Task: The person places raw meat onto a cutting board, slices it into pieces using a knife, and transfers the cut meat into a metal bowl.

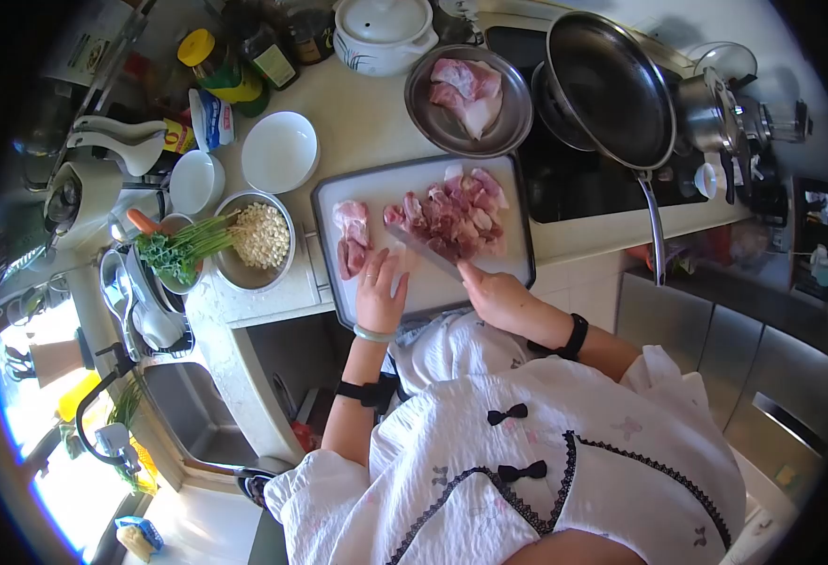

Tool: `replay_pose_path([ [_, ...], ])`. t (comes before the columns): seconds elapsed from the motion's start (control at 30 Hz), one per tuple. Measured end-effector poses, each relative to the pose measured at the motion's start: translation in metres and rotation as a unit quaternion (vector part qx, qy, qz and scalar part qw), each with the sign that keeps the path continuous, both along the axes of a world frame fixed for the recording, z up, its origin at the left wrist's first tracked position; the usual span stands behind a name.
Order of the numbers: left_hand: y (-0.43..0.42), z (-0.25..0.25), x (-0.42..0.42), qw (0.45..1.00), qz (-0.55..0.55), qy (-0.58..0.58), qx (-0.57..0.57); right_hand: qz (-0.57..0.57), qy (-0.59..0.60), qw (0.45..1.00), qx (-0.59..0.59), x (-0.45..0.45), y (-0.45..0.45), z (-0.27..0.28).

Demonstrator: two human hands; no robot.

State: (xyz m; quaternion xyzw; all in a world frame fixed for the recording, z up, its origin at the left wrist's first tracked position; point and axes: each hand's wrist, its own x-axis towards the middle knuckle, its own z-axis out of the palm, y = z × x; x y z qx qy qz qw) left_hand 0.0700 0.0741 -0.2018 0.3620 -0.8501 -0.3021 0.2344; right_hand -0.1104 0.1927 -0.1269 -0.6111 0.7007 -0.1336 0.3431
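Note:
A white cutting board with a dark rim lies on the counter in front of me. My right hand is closed around the handle of a kitchen knife, whose blade points left along the near edge of a pile of cut raw meat. At the board's left lies a separate strip of raw meat. My left hand is open beside its lower end, fingers stretched out over the board; whether the fingertips touch the meat I cannot tell.
Behind the board, a metal bowl holds larger meat pieces, near a frying pan on the stove. At the left stand a bowl of pale kernels, green stalks, and white bowls. A sink lies at lower left.

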Motion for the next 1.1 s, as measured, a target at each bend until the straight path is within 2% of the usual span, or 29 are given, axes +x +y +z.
replay_pose_path([
  [0.03,-0.003,0.002,-0.002,0.999,-0.033,0.007,-0.032,0.001,0.001,1.000,0.002,0.004,-0.002,0.000],
  [0.1,-0.005,-0.004,-0.004,0.999,-0.039,0.017,-0.029,0.016,-0.002,0.999,0.046,0.008,-0.005,-0.002],
  [0.23,-0.005,-0.010,-0.006,0.997,-0.046,0.036,-0.040,0.018,0.015,0.999,0.045,0.013,0.005,-0.015],
  [0.33,-0.005,-0.009,-0.010,0.998,-0.037,0.034,-0.029,-0.027,0.017,0.999,0.014,0.025,-0.005,-0.024],
  [0.4,-0.006,-0.010,-0.009,0.998,-0.042,0.040,-0.022,-0.053,0.021,0.997,-0.050,0.035,-0.033,-0.039],
  [0.5,-0.008,-0.011,-0.007,0.997,-0.058,0.045,-0.009,-0.062,0.021,0.997,-0.032,0.042,-0.059,-0.042],
  [0.53,-0.009,-0.011,-0.008,0.996,-0.070,0.046,0.001,-0.069,0.024,0.997,-0.035,0.041,-0.056,-0.039],
  [0.6,-0.012,-0.010,-0.008,0.997,-0.074,0.030,0.000,-0.033,0.039,0.998,0.041,0.035,-0.050,-0.033],
  [0.73,-0.015,-0.019,-0.008,0.999,-0.044,0.013,0.001,-0.020,0.038,0.998,0.036,0.026,-0.002,-0.025],
  [0.83,-0.009,-0.015,-0.011,0.999,-0.041,-0.016,-0.012,-0.008,0.081,0.996,-0.026,0.026,0.011,-0.031],
  [0.87,-0.004,-0.018,-0.012,0.999,-0.046,-0.017,-0.016,-0.004,0.066,0.998,-0.004,0.027,0.005,-0.032],
  [0.93,0.009,-0.027,-0.010,0.985,-0.147,-0.065,0.059,-0.011,0.047,0.999,0.012,0.034,-0.012,-0.035],
  [1.0,0.008,-0.025,-0.011,0.982,-0.170,-0.060,0.047,-0.046,0.036,0.995,-0.081,0.037,-0.031,-0.045],
  [1.03,0.004,-0.023,-0.012,0.980,-0.187,-0.053,0.046,-0.061,0.036,0.993,-0.091,0.035,-0.032,-0.041],
  [1.07,-0.003,-0.020,-0.011,0.981,-0.164,-0.009,0.103,-0.047,0.019,0.997,-0.060,0.028,-0.028,-0.035],
  [1.1,-0.011,-0.014,-0.010,0.980,-0.179,-0.009,0.090,-0.032,0.004,0.999,-0.030,0.020,-0.023,-0.031],
])
